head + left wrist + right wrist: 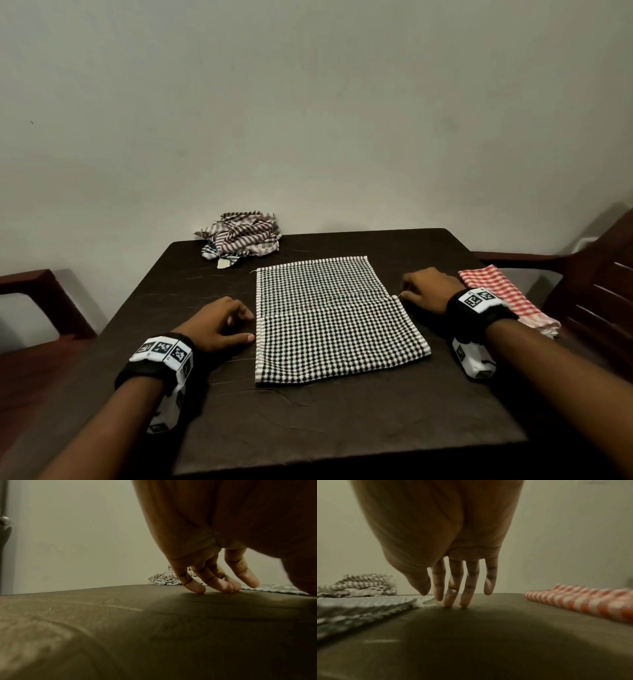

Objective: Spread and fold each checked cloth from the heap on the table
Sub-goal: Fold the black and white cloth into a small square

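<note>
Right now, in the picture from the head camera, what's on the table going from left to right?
left hand → black-and-white checked cloth → right hand → red checked cloth. The crumpled heap sits farther back, above the gap between the left hand and the spread cloth, so it has no clear place.

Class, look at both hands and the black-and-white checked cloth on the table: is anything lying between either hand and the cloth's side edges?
Nothing visible. The left hand and right hand rest on bare table beside the black-and-white cloth.
</note>
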